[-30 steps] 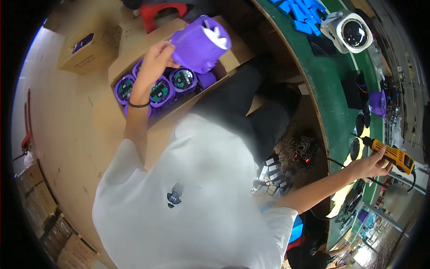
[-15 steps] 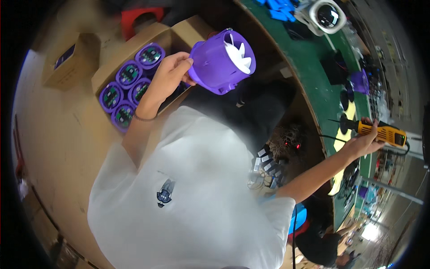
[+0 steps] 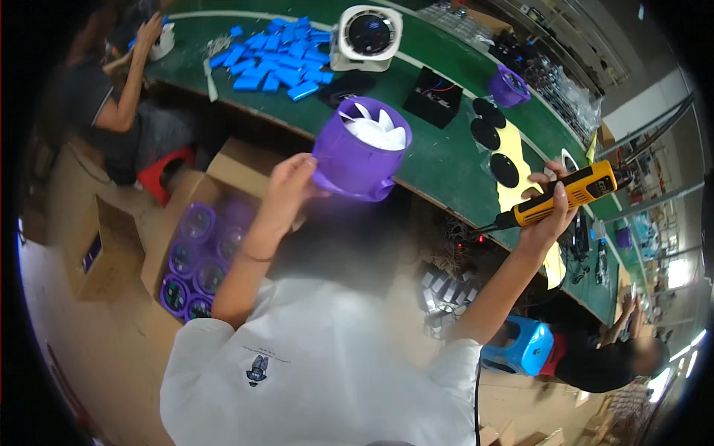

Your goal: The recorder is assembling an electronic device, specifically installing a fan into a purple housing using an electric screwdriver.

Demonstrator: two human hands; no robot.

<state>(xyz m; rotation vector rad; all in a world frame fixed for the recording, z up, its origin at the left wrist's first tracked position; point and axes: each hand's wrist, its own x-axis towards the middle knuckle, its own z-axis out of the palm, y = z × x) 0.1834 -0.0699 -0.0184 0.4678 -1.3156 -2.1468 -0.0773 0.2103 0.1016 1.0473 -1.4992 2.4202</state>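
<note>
My left hand (image 3: 288,195) grips the lower left edge of a purple fan housing (image 3: 361,160). Its round mouth tilts up and shows a white impeller (image 3: 375,134) inside. My right hand (image 3: 549,215) is wrapped round a yellow-and-black electric screwdriver (image 3: 554,201), whose thin tip points left and down. The housing hangs in front of the bench edge, and the screwdriver is well apart from it to the right.
On the green bench (image 3: 439,171) lie blue blocks (image 3: 279,59), a white device (image 3: 367,37), a black box (image 3: 433,97) and a yellow sheet (image 3: 513,156). A carton (image 3: 155,253) at left holds several purple units (image 3: 182,260). People (image 3: 134,97) sit at left and lower right (image 3: 610,364).
My view has swung toward the bench, showing more of it. The screwdriver has turned, its rear end higher and its tip lower. The housing is still in my left hand, mouth facing more upward.
</note>
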